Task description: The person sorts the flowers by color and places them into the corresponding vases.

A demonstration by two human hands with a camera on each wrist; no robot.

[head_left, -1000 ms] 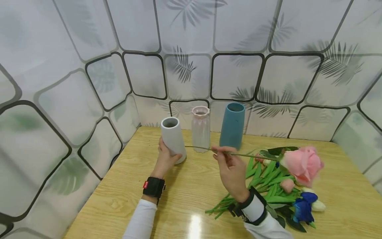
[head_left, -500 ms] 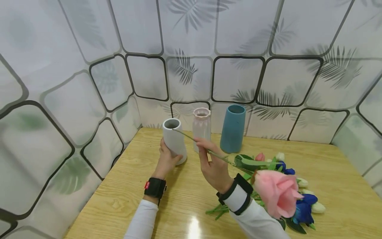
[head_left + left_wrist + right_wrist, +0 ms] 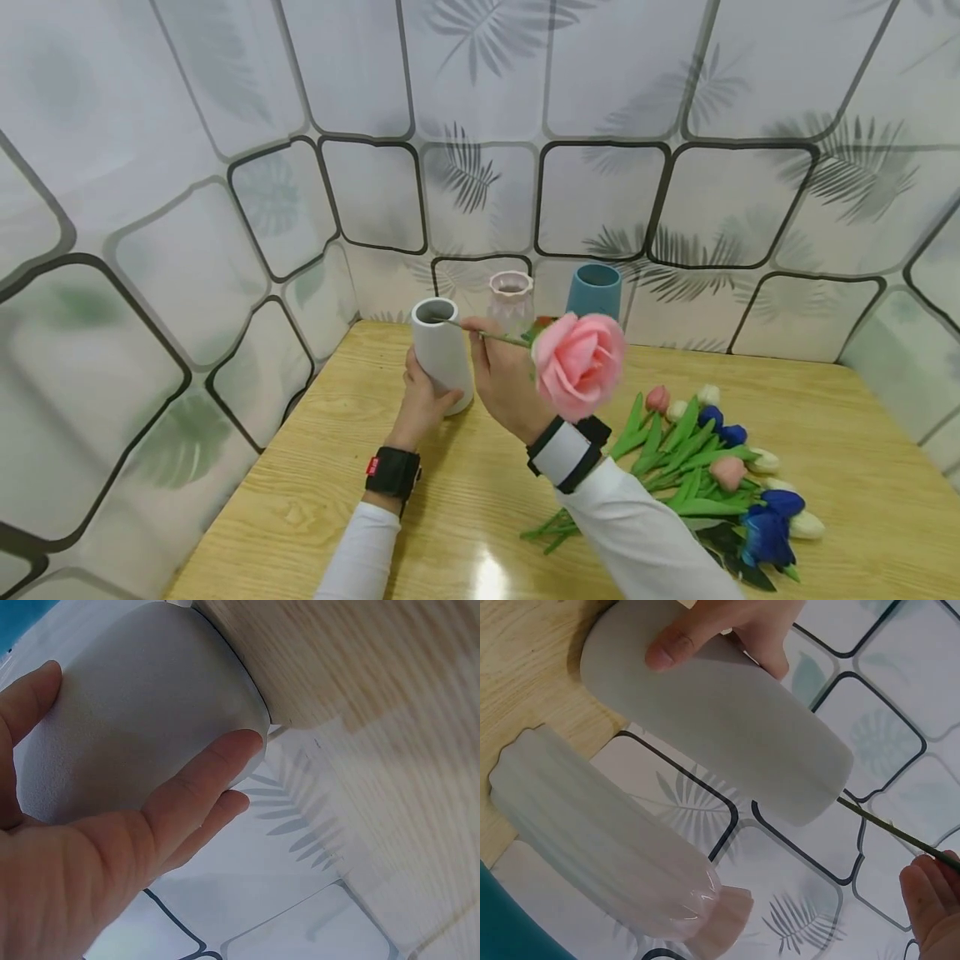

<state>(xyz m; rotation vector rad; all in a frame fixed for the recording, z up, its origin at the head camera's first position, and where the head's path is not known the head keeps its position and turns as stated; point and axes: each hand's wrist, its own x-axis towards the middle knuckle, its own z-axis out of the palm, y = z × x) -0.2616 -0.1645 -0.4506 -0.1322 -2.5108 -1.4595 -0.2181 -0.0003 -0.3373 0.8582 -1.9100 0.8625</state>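
My left hand (image 3: 420, 406) grips the lower body of a white vase (image 3: 441, 354), which stands on the table. In the left wrist view, thumb and fingers wrap the vase's matte side. My right hand (image 3: 512, 385) pinches the stem of a pink rose (image 3: 579, 365) just right of the vase's mouth. The rose head hangs over the back of that hand, leaning right. At the mouth, the tip of the green stem (image 3: 896, 831) passes over the rim into the opening; its lower end is hidden inside.
A pearly pink vase (image 3: 512, 302) with a frilled rim stands behind my right hand. Beside it is a blue vase (image 3: 596, 292), partly hidden by the rose. Blue, white and pink flowers (image 3: 697, 467) lie on the wooden table (image 3: 315, 500) to the right. Patterned curtain surrounds the table.
My right hand has moved left and up with the rose, bringing its stem end to the white vase's mouth. The rose head has swung left, off the flower pile. My left hand stays put.
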